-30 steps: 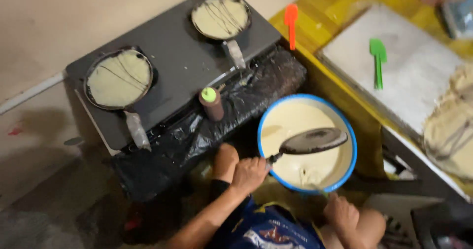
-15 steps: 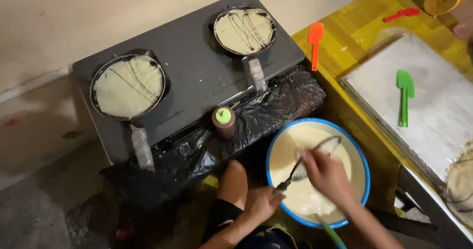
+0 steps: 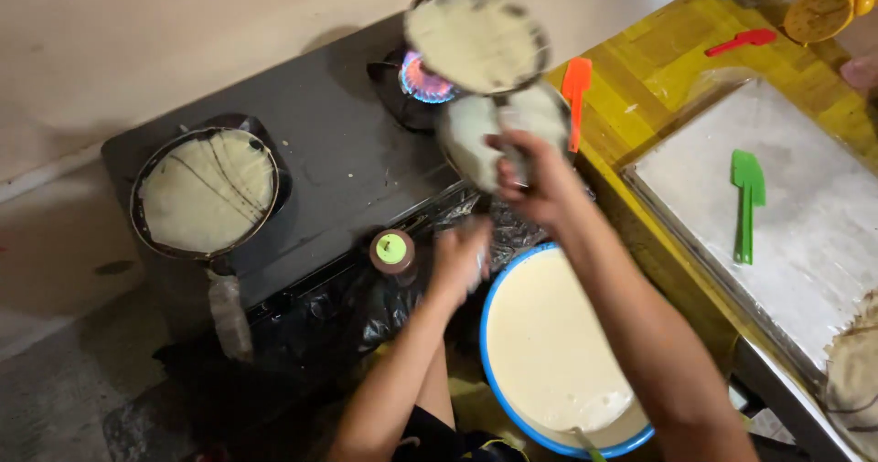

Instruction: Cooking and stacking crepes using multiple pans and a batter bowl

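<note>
My right hand [image 3: 535,174] is shut on the wrapped handle of a round black pan [image 3: 476,37] holding a thin pale crepe. It holds the pan up, off the lit burner [image 3: 419,78] of a black stove [image 3: 338,165]. A blurred pale round shape [image 3: 480,133] sits just below the pan, by my fingers. My left hand [image 3: 462,256] is blurred, between a brown bottle with a green cap [image 3: 393,252] and the rim of a blue bowl [image 3: 487,370] full of cream batter. A second pan with a crepe [image 3: 206,192] rests on the left burner.
A yellow table [image 3: 640,87] at right carries an orange spatula [image 3: 576,91], a red spatula [image 3: 743,39] and a white board [image 3: 823,233] with a green spatula [image 3: 747,201]. Finished crepes [image 3: 855,370] lie at the lower right. Black plastic [image 3: 366,311] drapes the stove front.
My right hand left the ladle in the batter bowl and took the right pan's handle. The pan came up off the burner, baring the flame. My left hand rose towards the stove.
</note>
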